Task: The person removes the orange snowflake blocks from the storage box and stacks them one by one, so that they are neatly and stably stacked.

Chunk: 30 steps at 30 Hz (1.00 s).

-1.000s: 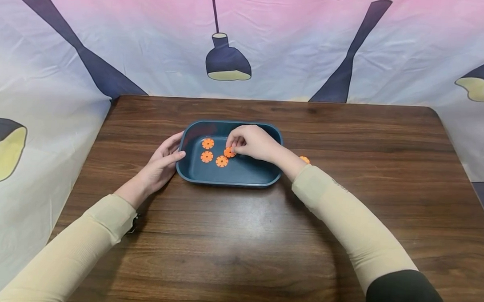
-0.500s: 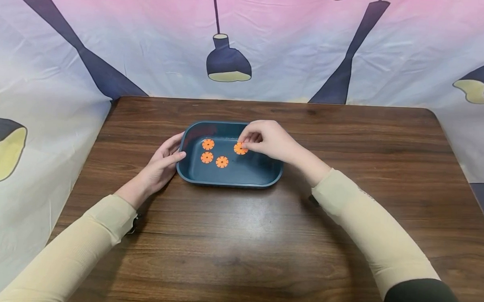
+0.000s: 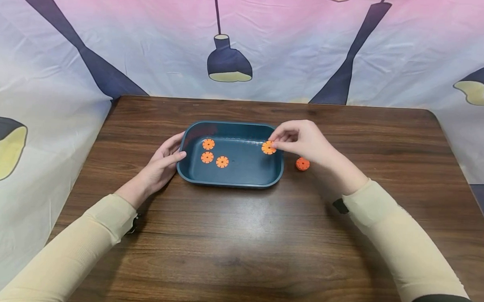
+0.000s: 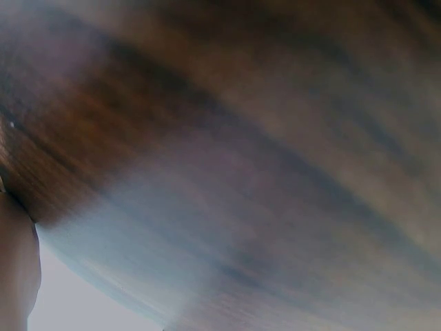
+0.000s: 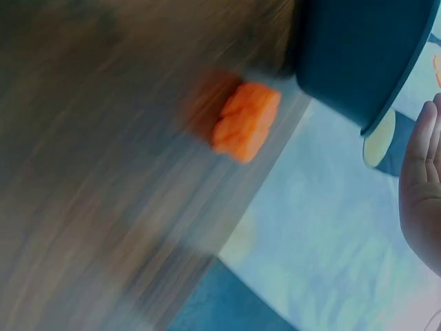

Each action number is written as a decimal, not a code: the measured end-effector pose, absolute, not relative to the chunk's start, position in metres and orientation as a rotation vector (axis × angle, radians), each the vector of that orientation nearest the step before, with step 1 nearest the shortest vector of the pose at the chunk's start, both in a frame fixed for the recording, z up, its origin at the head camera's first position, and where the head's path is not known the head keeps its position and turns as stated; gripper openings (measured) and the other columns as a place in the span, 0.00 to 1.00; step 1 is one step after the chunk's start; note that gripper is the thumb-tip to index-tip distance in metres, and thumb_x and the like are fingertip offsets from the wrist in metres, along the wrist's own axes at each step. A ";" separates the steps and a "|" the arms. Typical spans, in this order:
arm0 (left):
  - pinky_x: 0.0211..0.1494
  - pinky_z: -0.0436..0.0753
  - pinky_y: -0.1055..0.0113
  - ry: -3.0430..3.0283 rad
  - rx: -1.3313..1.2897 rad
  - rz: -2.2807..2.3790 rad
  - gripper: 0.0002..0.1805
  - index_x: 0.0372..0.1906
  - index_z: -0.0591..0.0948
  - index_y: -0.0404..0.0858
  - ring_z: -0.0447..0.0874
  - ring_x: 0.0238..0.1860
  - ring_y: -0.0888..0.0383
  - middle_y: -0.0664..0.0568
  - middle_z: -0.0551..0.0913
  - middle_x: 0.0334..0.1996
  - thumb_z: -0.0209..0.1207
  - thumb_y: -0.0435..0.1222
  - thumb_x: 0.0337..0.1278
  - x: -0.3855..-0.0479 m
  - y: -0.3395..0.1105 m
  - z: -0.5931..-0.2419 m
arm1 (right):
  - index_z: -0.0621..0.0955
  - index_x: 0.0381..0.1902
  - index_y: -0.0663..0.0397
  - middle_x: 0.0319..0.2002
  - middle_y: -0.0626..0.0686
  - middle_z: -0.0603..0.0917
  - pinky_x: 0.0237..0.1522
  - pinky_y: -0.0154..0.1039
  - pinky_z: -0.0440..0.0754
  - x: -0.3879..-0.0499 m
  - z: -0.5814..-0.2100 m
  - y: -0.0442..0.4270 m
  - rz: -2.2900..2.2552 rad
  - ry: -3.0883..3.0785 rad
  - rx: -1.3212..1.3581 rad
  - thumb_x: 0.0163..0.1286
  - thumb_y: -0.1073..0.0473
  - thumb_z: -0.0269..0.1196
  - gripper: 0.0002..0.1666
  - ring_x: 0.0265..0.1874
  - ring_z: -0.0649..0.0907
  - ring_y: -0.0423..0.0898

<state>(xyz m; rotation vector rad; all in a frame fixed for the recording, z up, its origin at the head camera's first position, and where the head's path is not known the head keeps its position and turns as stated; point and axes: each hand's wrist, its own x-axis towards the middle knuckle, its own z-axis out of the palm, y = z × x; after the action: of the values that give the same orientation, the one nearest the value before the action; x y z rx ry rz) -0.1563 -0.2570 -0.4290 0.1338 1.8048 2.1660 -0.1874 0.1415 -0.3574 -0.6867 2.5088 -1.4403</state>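
Note:
My right hand (image 3: pixel 302 137) pinches an orange notched disc (image 3: pixel 268 147) between thumb and fingertips above the right end of a dark blue tray (image 3: pixel 241 184). In the right wrist view that hand (image 5: pixel 422 186) shows at the right edge, by the tray's outer wall (image 5: pixel 351 62). My left hand (image 3: pixel 161 163) grips the tray's left end, its thumb over the rim and its fingers along the outside. Three more orange discs lie flat in the tray's left half, among them an upper disc (image 3: pixel 208 144), a lower disc (image 3: pixel 207 157) and a third disc (image 3: pixel 222 162).
Beside the tray's right end, a small stack of orange discs (image 3: pixel 303 164) sits on the brown wooden table (image 3: pixel 238 248). It shows as an orange block (image 5: pixel 247 123) in the right wrist view. A lamp-printed cloth (image 3: pixel 285 46) hangs behind the table.
My right hand has lifted one disc away from the others and carried it rightward to the tray's right end. The stack on the table has come into sight. My left hand stays put.

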 end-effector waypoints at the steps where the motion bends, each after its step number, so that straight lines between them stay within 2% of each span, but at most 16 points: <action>1: 0.70 0.73 0.77 1.805 0.133 2.167 0.32 0.82 0.62 0.43 0.62 0.77 0.63 0.61 0.69 0.74 0.50 0.27 0.79 -0.156 -0.257 -0.429 | 0.91 0.42 0.55 0.36 0.53 0.90 0.35 0.32 0.82 -0.186 -0.358 0.146 -1.441 2.518 -0.666 0.68 0.66 0.74 0.06 0.34 0.87 0.55; 9: 0.70 0.73 0.77 1.810 0.138 2.168 0.32 0.82 0.62 0.42 0.61 0.78 0.62 0.58 0.67 0.75 0.50 0.27 0.79 -0.157 -0.258 -0.431 | 0.91 0.42 0.54 0.33 0.48 0.89 0.36 0.32 0.81 -0.183 -0.368 0.179 -1.443 2.574 -0.542 0.70 0.65 0.73 0.04 0.32 0.85 0.44; 18: 0.69 0.74 0.76 1.801 0.126 2.164 0.32 0.83 0.61 0.42 0.63 0.76 0.62 0.58 0.67 0.76 0.50 0.28 0.79 -0.157 -0.258 -0.430 | 0.91 0.42 0.57 0.32 0.42 0.89 0.39 0.27 0.82 -0.180 -0.381 0.203 -1.392 2.637 -0.438 0.68 0.66 0.73 0.05 0.32 0.84 0.38; 22: 0.69 0.74 0.76 1.794 0.124 2.172 0.32 0.82 0.62 0.42 0.63 0.76 0.61 0.58 0.68 0.75 0.50 0.28 0.79 -0.156 -0.257 -0.430 | 0.91 0.44 0.59 0.33 0.46 0.90 0.38 0.26 0.81 -0.181 -0.387 0.212 -1.345 2.642 -0.452 0.69 0.65 0.74 0.07 0.31 0.83 0.34; 30: 0.71 0.72 0.76 1.799 0.128 2.170 0.32 0.82 0.62 0.43 0.60 0.79 0.59 0.57 0.66 0.77 0.50 0.28 0.80 -0.157 -0.258 -0.431 | 0.92 0.44 0.59 0.39 0.54 0.92 0.37 0.27 0.81 -0.183 -0.391 0.219 -1.270 2.615 -0.465 0.70 0.64 0.73 0.07 0.31 0.83 0.34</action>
<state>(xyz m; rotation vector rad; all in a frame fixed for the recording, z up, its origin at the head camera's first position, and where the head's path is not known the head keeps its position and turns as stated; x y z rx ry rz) -0.1574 -0.2578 -0.4313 0.1278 1.7987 2.1703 -0.1831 0.2193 -0.3909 -0.4646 2.6150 -1.2697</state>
